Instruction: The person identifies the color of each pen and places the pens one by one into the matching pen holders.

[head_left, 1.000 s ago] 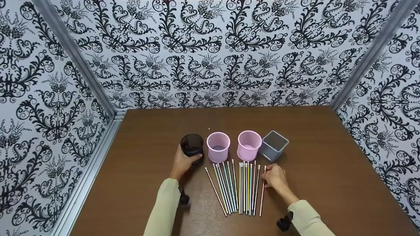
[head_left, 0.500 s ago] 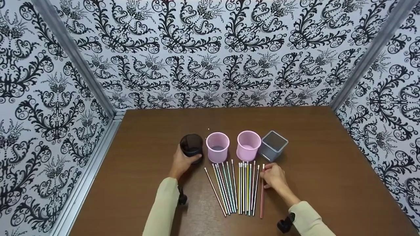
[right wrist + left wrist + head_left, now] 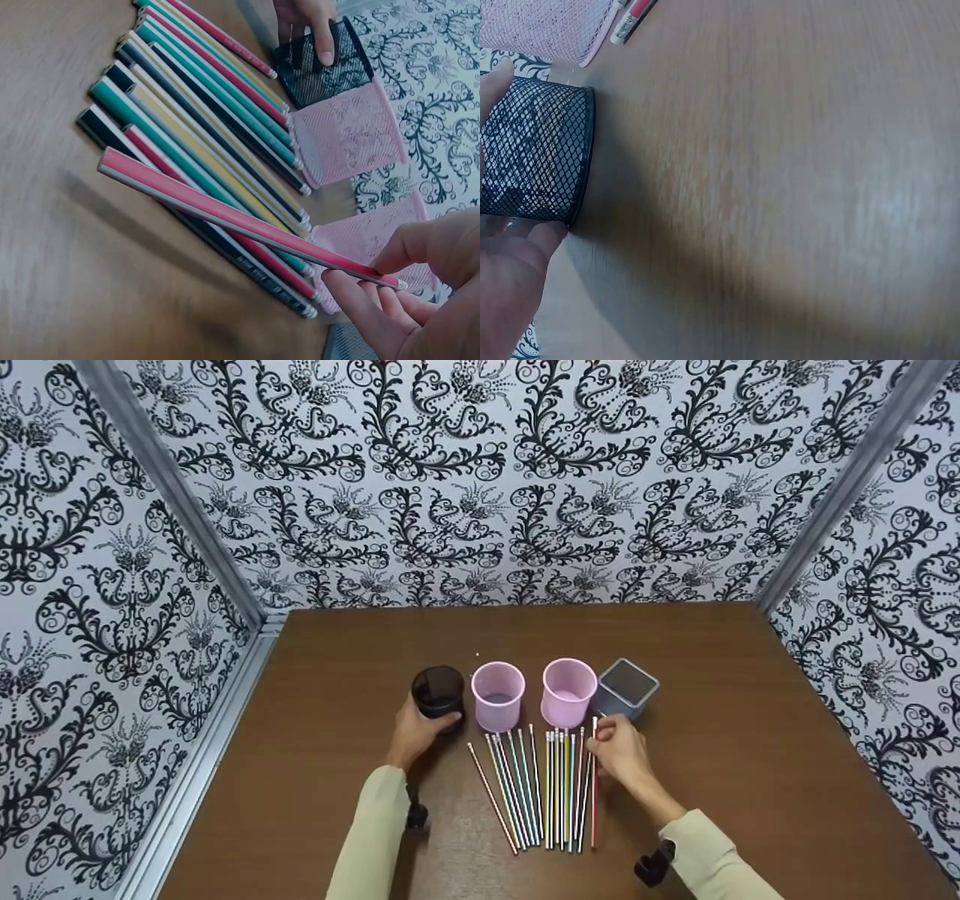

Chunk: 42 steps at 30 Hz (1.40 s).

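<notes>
left hand (image 3: 417, 729): wrapped round the black mesh cup (image 3: 540, 150), cylinder-shaped
right hand (image 3: 624, 751): pinching a slim red pencil (image 3: 240, 220), well right of that cup
pink mesh cups (image 3: 498, 714): two, round, right of it too

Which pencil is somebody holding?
The red pencil pinched in the right hand; the other pencils, even red ones, lie on the table.

Black-and-white floral scroll walls (image 3: 450, 532) around a brown wood-grain tabletop (image 3: 360, 660)
Grey metal posts (image 3: 171, 495) mark both rear corners; a silver rail (image 3: 199, 780) lines the left edge.
</notes>
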### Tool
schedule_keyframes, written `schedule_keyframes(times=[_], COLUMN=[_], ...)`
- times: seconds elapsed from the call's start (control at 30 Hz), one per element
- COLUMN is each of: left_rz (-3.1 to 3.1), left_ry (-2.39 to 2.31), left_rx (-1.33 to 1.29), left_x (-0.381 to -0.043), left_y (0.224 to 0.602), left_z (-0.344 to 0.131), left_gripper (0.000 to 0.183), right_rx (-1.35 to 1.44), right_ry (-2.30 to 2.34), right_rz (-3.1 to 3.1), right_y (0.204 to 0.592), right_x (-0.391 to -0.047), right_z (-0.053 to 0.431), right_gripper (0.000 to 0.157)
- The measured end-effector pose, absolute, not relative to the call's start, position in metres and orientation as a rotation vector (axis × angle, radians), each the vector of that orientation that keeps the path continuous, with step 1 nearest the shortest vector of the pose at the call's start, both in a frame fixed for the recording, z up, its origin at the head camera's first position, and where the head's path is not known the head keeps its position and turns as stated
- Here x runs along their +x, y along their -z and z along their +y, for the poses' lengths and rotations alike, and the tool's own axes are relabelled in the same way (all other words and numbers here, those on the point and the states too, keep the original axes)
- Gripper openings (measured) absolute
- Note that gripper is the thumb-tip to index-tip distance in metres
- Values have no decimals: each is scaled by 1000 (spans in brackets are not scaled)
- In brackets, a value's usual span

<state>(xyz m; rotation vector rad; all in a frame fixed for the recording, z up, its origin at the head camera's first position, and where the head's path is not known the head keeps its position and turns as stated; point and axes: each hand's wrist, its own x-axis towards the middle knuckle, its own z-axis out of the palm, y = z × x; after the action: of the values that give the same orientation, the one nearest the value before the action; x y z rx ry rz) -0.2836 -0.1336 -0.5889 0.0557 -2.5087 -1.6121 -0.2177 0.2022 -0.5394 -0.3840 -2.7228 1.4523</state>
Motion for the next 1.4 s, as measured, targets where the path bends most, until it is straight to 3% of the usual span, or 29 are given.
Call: schedule_keyframes(times=[0.67,1.0,1.4], left_rz=[-2523,-2537,-2539], left_ry=[1570,1595,1620], left_rx=[71,91,77], left_x=[-282,-280,-279], left_y=[587,585,583], left_z=[-134,-133,-133], left_gripper=[92,93,95], right_rx=[-105,53,157], right_ry=[-1541,-1904,-1792], right_rz=[-2503,-2301,-2385], right_y=[510,508,506], right_x=[-230,-235,-239], right_z=[169,146,120], right_gripper=[41,40,36])
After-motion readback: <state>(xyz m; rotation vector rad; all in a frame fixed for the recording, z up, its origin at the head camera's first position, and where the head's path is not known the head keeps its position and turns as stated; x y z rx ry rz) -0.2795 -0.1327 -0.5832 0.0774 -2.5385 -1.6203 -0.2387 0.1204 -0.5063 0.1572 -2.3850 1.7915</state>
